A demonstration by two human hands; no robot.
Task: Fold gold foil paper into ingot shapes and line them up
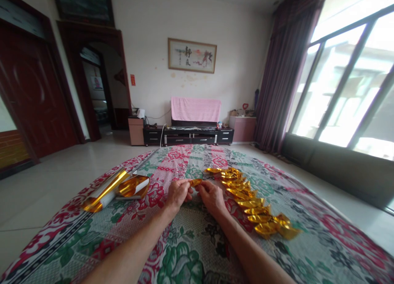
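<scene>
Between my two hands is a small folded piece of gold foil paper (195, 182), held up over the patterned cloth. The fingers of my left hand (179, 193) pinch its left end. My right hand (212, 195) grips the opposite end, thumb and fingers pressed together. To the right, a row of folded gold paper ingots (243, 189) runs slantwise across the cloth. On the left lie a roll of gold foil paper (107, 189) and curled gold sheets (135, 187) with white backs.
A flowered cloth (181, 259) in red, green and white covers the surface before me. Beyond stands a low black cabinet (198, 136) with a pink cloth (196, 109) over a screen. Windows (344, 79) and a purple curtain (286, 66) are at right, a dark red door (33, 83) at left.
</scene>
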